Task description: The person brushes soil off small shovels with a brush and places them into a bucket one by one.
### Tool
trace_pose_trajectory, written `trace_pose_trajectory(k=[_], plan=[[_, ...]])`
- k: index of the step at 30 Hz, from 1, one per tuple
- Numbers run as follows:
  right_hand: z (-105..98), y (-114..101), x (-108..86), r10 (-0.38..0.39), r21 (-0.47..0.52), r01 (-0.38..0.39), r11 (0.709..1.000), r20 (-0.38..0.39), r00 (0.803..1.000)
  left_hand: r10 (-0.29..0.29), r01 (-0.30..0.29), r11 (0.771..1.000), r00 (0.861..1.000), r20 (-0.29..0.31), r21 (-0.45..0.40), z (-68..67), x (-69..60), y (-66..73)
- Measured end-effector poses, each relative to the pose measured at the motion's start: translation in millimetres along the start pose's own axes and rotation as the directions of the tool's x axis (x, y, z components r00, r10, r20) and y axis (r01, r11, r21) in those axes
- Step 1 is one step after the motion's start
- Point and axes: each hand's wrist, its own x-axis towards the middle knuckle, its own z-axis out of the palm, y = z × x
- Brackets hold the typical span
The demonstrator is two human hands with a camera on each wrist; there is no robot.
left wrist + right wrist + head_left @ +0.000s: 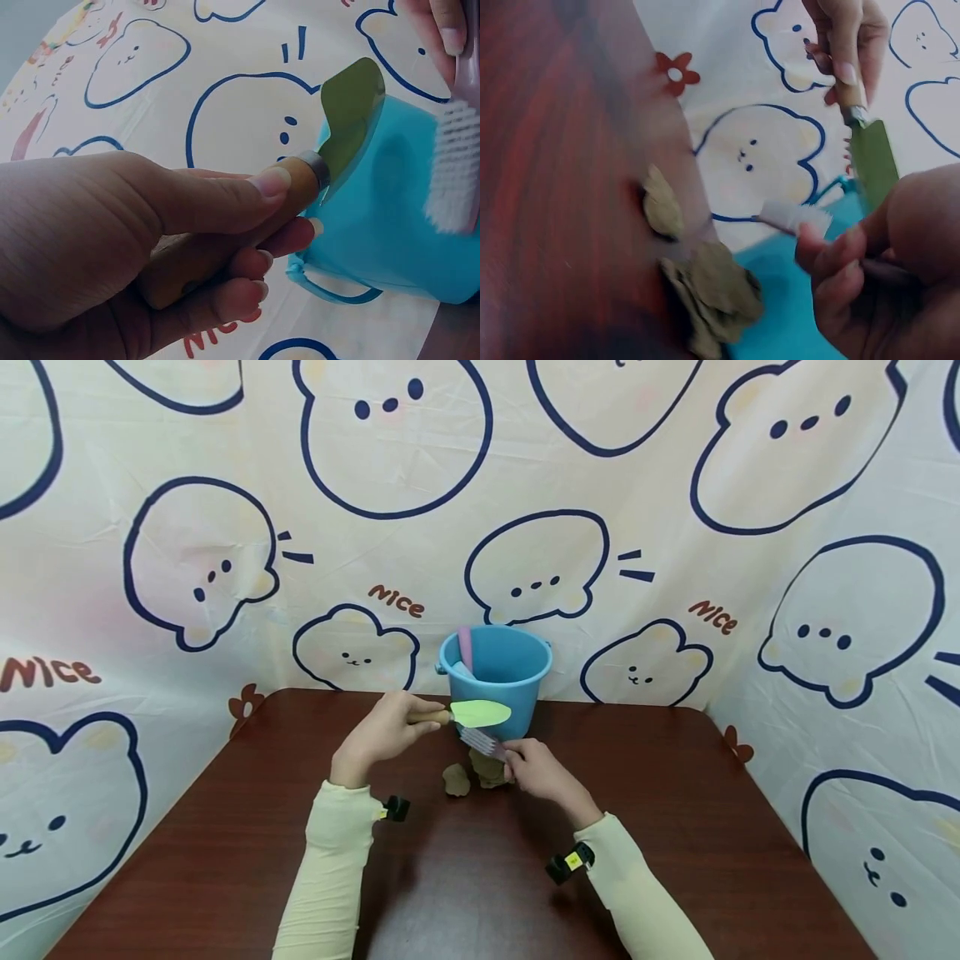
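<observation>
My left hand [384,731] grips the wooden handle of a small garden trowel [482,713], its green blade pointing right in front of the bucket. In the left wrist view the thumb lies along the trowel's handle [300,184]. My right hand [542,770] holds a brush [482,742] with white bristles and a pinkish-purple handle. The brush is just below the trowel blade, and the two look apart. Brownish-green clumps [489,770] lie on the table beneath the brush, with a smaller piece [456,780] to their left. The right wrist view shows the clumps [720,289] slightly blurred.
A blue bucket [517,693] stands at the table's back edge, with a pink handle [466,647] and a light-blue item sticking up inside it. Behind the dark wooden table [465,893] hangs a cartoon-printed cloth [360,560], which also runs along both sides.
</observation>
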Motion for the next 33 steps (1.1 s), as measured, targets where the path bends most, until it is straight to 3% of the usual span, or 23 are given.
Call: trace_pose_trajectory(k=[5,13,22,33], plan=[[13,-1,4.3,-0.034,0.206,0.021,0.978,0.061,0.998,-0.002,0.002,1.000,1.000,-0.007,0.002,4.0,2.9,0.3],[24,-8,6.1,-0.009,0.456,0.003,0.890,0.010,1.000,0.013,-0.013,1.000,1.000,-0.007,0.006,7.8,5.7,1.6],[25,-12,5.1,0.019,0.578,-0.015,0.816,-0.001,1.000,0.015,-0.015,1.000,1.000,-0.001,0.006,10.8,7.5,-1.5],[21,-15,3.3,0.034,0.595,-0.030,0.803,0.004,0.999,-0.014,0.013,1.000,1.000,0.014,0.011,9.8,6.8,-2.6]])
